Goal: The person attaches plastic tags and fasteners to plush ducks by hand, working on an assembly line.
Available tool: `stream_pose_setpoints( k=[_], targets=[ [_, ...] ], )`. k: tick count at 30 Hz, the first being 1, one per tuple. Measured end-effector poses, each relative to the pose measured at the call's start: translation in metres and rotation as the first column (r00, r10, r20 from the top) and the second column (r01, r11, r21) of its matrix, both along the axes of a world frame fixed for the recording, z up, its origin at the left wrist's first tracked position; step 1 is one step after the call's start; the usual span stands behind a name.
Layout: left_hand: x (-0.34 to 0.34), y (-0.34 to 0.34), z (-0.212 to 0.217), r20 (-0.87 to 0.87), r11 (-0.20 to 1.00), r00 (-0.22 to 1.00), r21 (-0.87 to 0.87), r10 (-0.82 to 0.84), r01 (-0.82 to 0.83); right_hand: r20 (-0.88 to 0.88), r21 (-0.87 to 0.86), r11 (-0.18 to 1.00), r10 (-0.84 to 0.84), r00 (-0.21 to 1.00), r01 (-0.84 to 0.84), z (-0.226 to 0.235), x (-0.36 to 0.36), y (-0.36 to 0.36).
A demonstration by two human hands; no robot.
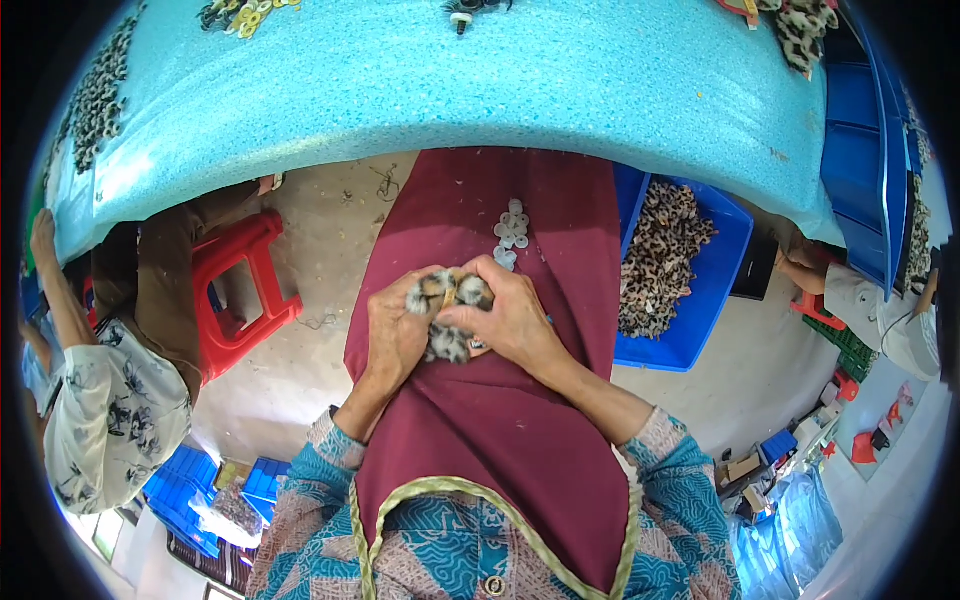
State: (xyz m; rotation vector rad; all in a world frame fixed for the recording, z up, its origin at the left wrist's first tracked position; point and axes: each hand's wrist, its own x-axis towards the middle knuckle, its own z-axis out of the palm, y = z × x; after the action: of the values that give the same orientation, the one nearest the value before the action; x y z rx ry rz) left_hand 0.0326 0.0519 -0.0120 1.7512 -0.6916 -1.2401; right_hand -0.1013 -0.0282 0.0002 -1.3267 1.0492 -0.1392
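Observation:
Over my lap, both hands grip a small furry plush piece (447, 346) with black, white and tan spots. My left hand (395, 328) wraps round its left side. From the right, my right hand (522, 322) holds it, the thumb pressed onto the middle of the fur. A bit of orange shows at its lower edge, under the right hand; what lies between the fingers is hidden. On the maroon apron (480, 200) just beyond my right hand lie several small translucent white plastic rings (511, 228), loosely strung out.
A blue bin (690, 350) full of spotted furry pieces (662, 255) stands right of my lap. The table with a turquoise cover (480, 95) runs across in front, bearing yellow rings (250, 18) and more furry pieces (102, 95). A red stool (245, 290) and a person (120, 410) are at left.

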Motion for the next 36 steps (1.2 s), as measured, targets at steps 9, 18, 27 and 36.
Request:
stream_pose_setpoints(
  k=[9,18,27,36],
  targets=[
    [-0.001,0.006,-0.017,0.263,0.986,0.96,-0.11,-0.092,0.124,0.091,0.034,0.995,-0.101,0.991,0.098,-0.036,0.001,0.013],
    [-0.007,0.003,-0.008,-0.222,0.988,0.962,0.042,0.157,-0.152,0.25,0.59,0.792,-0.364,0.897,0.157,-0.033,-0.025,-0.007],
    [0.011,0.002,0.013,-0.868,0.932,0.341,0.329,0.361,-0.15,0.367,0.598,0.767,-0.52,0.771,0.233,-0.021,-0.027,-0.003],
    [0.001,0.014,0.021,-0.885,0.958,0.374,0.285,0.276,-0.032,0.28,0.375,0.871,-0.433,0.857,0.318,0.011,-0.017,0.001]
  ],
)
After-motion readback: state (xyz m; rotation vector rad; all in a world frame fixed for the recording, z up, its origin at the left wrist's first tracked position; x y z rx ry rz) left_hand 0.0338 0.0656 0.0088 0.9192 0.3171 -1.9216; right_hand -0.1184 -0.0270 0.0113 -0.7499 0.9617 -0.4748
